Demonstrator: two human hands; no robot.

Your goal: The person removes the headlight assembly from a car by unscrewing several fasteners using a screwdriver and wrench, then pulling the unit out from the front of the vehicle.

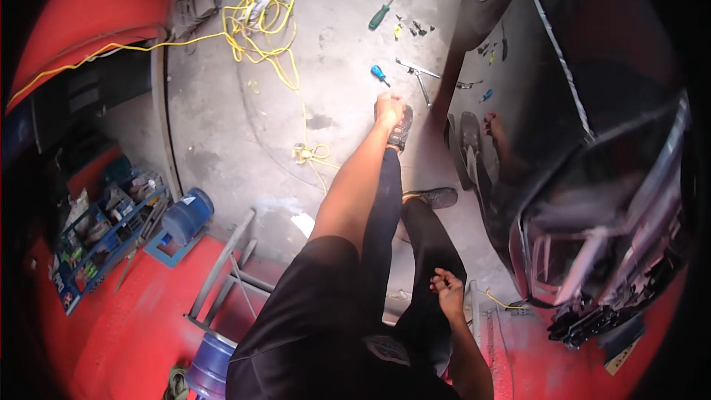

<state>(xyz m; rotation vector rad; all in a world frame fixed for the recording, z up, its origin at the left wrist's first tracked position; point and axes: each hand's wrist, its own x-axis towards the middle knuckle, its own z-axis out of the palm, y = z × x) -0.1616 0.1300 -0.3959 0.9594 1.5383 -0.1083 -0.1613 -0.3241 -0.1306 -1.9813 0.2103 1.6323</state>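
Fingers (395,98) curled, hold unclear; my left hand (389,109) seems at the reaching step; gripping the blue screwdriver (378,72), eleven o'clock, calls for parting.

Car panel (529,115) glossy; slim tool (423,90) shiny metal; blue screwdriver handle (378,72) plastic.

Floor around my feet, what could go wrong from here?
The yellow cord lies in loose loops on the floor and might snag a foot. The small dark pieces lie loose and could get kicked away. The blue-handled screwdriver, just beyond your left hand, could roll if stepped on.
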